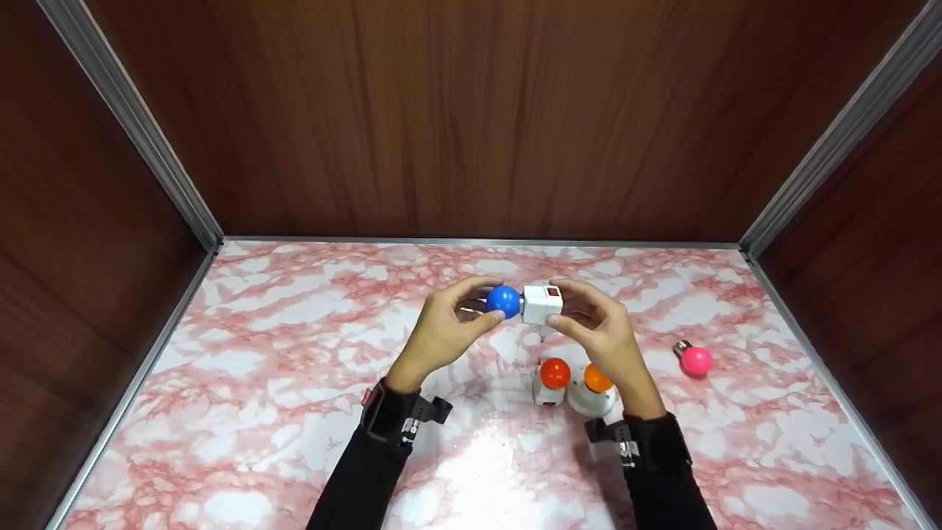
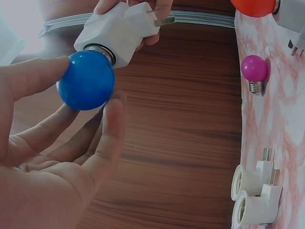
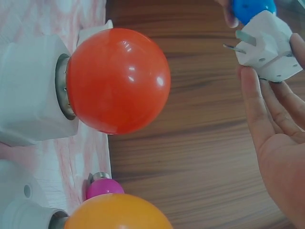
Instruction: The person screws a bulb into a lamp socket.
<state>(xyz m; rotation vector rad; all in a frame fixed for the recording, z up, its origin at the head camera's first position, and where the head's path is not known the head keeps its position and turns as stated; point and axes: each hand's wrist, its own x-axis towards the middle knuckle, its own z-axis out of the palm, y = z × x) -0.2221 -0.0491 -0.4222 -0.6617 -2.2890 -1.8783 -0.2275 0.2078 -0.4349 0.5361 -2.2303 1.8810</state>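
Note:
Above the table, my left hand [image 1: 441, 327] pinches a blue light bulb [image 1: 503, 302] between thumb and fingers. My right hand [image 1: 609, 331] grips a white plug-in lamp socket [image 1: 540, 305] that has a red switch on its upper face. Bulb and socket meet end to end, and the metal screw base shows at the socket's mouth [image 2: 101, 51]. Flat metal prongs [image 3: 245, 38] stick out of the socket's plug side. Both hands hold the pair level, just in front of the head camera's centre.
Below the right hand stand a red bulb [image 1: 555, 373] in a white switched socket and an orange bulb [image 1: 597, 379] in a round white base [image 1: 591, 403]. A loose pink bulb [image 1: 696, 361] lies further right. Two white plug-in sockets [image 2: 259, 205] show in the left wrist view. Wood-grain walls [image 1: 471, 118] enclose the marbled table.

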